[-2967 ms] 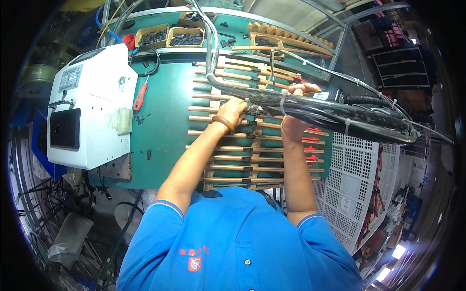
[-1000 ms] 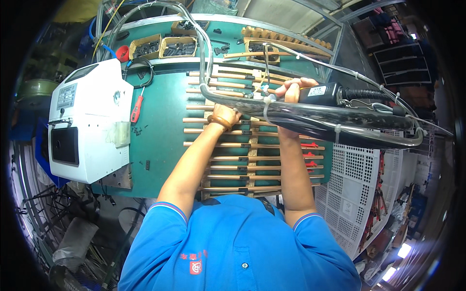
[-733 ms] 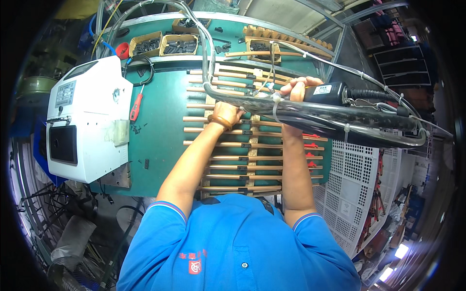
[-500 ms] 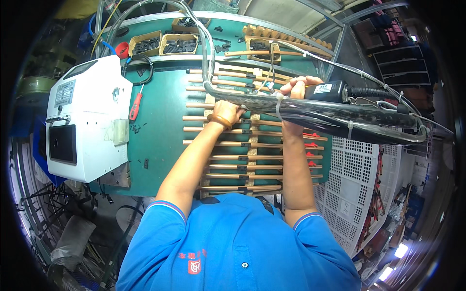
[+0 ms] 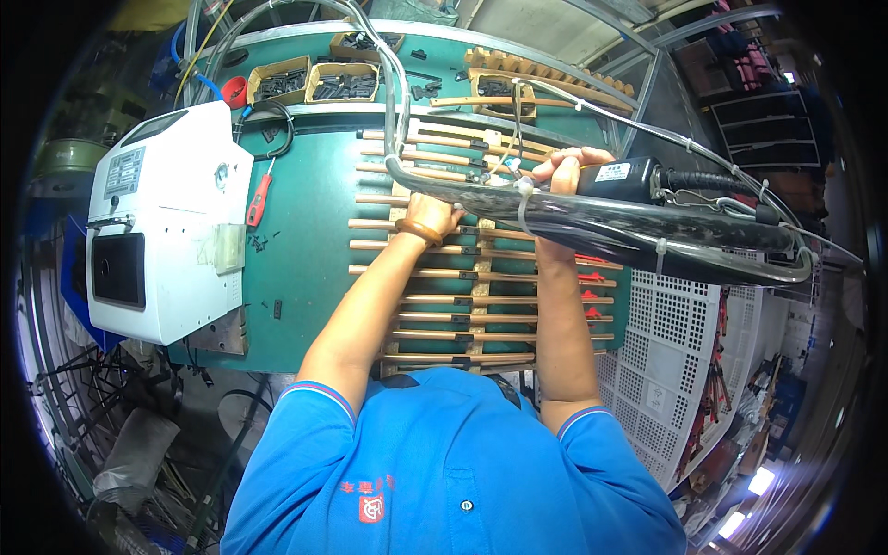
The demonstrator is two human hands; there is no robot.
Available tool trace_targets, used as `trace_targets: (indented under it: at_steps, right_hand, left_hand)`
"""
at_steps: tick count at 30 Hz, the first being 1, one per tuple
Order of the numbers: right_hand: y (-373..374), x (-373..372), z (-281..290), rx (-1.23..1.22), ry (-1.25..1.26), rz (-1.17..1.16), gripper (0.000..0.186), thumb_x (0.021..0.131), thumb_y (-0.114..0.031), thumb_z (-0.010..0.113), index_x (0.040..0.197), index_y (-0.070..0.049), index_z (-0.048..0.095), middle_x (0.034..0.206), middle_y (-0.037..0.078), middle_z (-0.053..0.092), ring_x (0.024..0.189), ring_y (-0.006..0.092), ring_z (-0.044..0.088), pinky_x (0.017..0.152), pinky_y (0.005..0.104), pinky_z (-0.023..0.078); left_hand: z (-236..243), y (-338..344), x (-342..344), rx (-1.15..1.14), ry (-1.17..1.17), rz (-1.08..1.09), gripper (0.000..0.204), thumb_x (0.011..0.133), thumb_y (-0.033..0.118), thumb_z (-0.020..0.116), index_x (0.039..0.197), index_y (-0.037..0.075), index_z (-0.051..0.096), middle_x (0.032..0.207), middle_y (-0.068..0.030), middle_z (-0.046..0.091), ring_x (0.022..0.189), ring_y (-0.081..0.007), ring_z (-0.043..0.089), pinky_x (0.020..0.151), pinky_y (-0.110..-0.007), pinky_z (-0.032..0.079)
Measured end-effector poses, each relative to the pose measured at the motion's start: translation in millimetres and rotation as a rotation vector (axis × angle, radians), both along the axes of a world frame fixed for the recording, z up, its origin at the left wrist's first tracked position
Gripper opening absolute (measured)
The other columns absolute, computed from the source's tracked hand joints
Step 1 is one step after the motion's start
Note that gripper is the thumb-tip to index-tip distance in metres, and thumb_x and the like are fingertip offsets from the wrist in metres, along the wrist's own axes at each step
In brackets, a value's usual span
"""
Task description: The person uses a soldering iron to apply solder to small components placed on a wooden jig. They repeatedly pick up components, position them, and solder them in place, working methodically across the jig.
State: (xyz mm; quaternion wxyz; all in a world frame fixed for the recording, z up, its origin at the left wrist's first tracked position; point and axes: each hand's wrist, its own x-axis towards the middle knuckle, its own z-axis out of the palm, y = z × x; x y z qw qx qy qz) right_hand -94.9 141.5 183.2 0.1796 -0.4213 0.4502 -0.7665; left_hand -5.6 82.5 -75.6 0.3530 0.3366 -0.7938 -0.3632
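Observation:
My right hand (image 5: 566,170) is wrapped around a black handheld electric screwdriver (image 5: 640,183) with a white label and a coiled cord. A thick dark hose (image 5: 601,220) passes over that hand and hides its palm and the tool's tip. My left hand (image 5: 431,214), a brown bangle on its wrist, rests low over the row of copper-coloured rods (image 5: 370,224). Its fingers are bent together at one rod's middle; what they pinch is hidden. The rods lie side by side across a wooden slotted rack (image 5: 481,289), several with small black fittings at mid-length.
At the left stands a white machine (image 5: 180,231), with a red screwdriver (image 5: 260,200) and loose screws (image 5: 257,243) beside it. Boxes of black parts (image 5: 342,83) sit at the back. Red clips (image 5: 592,296) mark the rods' right ends, near a white perforated crate (image 5: 659,342).
The thick hose has shifted slightly down and to the left over my right hand. Both hands stay almost in place, and the rods look unmoved.

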Motion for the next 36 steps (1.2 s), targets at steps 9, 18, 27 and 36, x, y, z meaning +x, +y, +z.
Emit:
trace_targets:
  at_steps: [9, 18, 27, 36]
  right_hand:
    - [2.8, -6.7, -2.5, 0.078, 0.066, -0.036, 0.019, 0.091, 0.0, 0.047, 0.108, -0.006, 0.042, 0.086, 0.007, 0.054, 0.069, 0.0106, 0.056, 0.061, 0.0265, 0.053]
    - [-2.0, 2.5, -2.9, 0.064, -0.094, -0.025, 0.02, 0.091, 0.0, 0.048, 0.109, -0.008, 0.043, 0.084, 0.007, 0.054, 0.068, 0.0115, 0.055, 0.061, 0.0283, 0.052]
    - [-11.1, 4.8, -2.2, 0.232, -0.103, -0.026, 0.017, 0.092, -0.004, 0.051, 0.105, -0.01, 0.043, 0.083, 0.005, 0.053, 0.067, 0.0093, 0.055, 0.061, 0.0238, 0.05]
    - [-12.0, 7.1, -17.8, 0.226, -0.008, -0.066, 0.016, 0.091, -0.004, 0.054, 0.104, -0.01, 0.046, 0.088, 0.007, 0.055, 0.071, 0.0122, 0.058, 0.064, 0.0277, 0.052]
  left_hand:
    - [31.0, 1.8, 7.4, -0.174, -0.117, -0.022, 0.018, 0.07, 0.024, 0.074, 0.085, 0.013, 0.07, 0.083, -0.0105, 0.067, 0.08, -0.0326, 0.063, 0.072, -0.044, 0.049]
    - [35.2, 2.6, 12.0, -0.225, -0.052, -0.054, 0.022, 0.071, 0.023, 0.073, 0.089, 0.011, 0.068, 0.091, -0.0124, 0.066, 0.085, -0.0346, 0.062, 0.074, -0.045, 0.049]
    - [48.0, -14.8, 31.1, -0.058, -0.311, -0.116, 0.033, 0.068, 0.022, 0.075, 0.098, 0.01, 0.066, 0.099, -0.0131, 0.064, 0.098, -0.0337, 0.059, 0.085, -0.043, 0.048]
    - [39.2, -22.3, 38.7, -0.326, -0.214, -0.197, 0.018, 0.077, 0.029, 0.062, 0.078, 0.012, 0.066, 0.073, -0.0108, 0.062, 0.07, -0.0265, 0.06, 0.063, -0.041, 0.045]
